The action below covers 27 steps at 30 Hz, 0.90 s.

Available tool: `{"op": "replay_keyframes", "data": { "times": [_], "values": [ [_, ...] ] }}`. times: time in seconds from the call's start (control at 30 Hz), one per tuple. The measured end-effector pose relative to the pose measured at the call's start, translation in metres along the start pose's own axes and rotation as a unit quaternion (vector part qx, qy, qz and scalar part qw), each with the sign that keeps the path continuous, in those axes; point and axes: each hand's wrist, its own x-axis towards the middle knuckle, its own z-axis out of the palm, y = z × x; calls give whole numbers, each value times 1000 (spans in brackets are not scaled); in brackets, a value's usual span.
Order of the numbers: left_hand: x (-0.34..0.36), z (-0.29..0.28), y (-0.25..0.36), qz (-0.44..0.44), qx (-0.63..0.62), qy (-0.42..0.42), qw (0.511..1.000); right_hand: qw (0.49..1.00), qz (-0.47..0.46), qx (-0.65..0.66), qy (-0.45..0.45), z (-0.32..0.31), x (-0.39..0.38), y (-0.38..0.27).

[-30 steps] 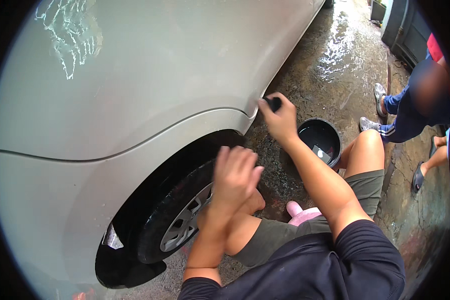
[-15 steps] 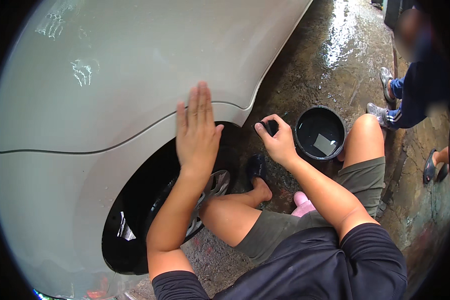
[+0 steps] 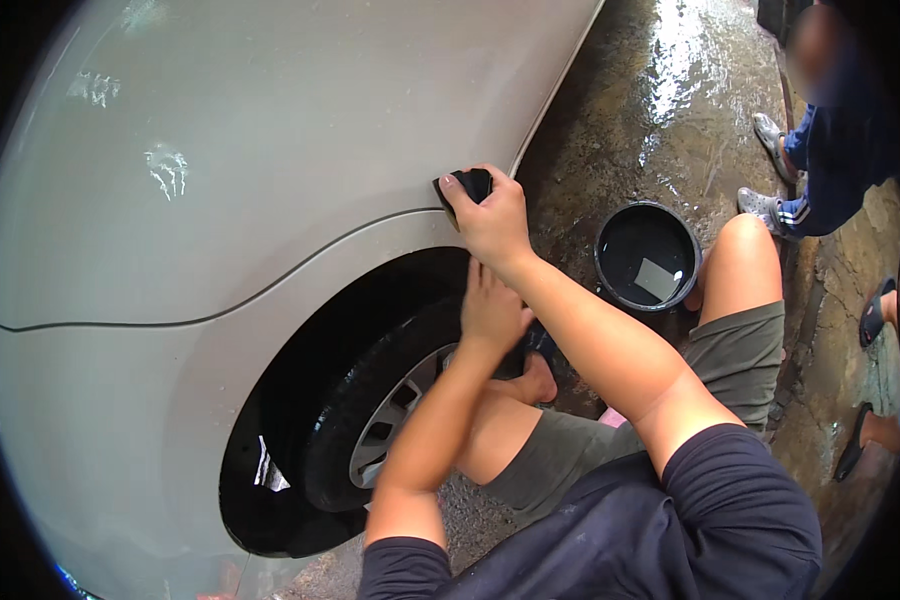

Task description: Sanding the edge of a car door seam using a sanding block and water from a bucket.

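Note:
My right hand [image 3: 498, 222] grips a small black block [image 3: 476, 184] and holds it against the car's grey body panel [image 3: 300, 130], at the front end of the dark seam above the wheel arch. Just below, my left hand [image 3: 492, 308] is by the arch's edge with its fingers stretched out and nothing visible in it. Its fingertips are partly covered by my right wrist. Under both hands is the dark tire [image 3: 335, 440] with its silver wheel rim [image 3: 378, 440]. Pale glossy marks show on the upper left of the panel.
To my right, a round black bucket [image 3: 602, 235] of dark liquid stands on the wet concrete floor [image 3: 610, 130]; a pale rectangle shows in it. A person in dark clothes and grey clogs [image 3: 767, 208] is at the far right. Another foot in a dark sandal [image 3: 875, 310] shows nearby.
My right hand has brought the black block up and left from beside the bucket onto the panel. My left hand has left the panel above the arch, moving down and right.

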Motion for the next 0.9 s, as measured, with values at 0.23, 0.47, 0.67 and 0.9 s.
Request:
{"op": "replay_keyframes", "data": {
  "times": [0.23,0.47,0.67,0.9],
  "values": [
    [-5,31,42,-100,-327,-113,933,991,-119,56,11,48,-18,-14],
    [-30,106,2,-34,-241,-88,966,977,-204,40,37,92,-49,-46],
    [5,67,25,-53,-352,-108,928,990,-90,89,63,57,-25,-18],
    [-22,67,19,-52,-368,-92,924,974,-221,19,45,89,-36,-42]
  ]
}}
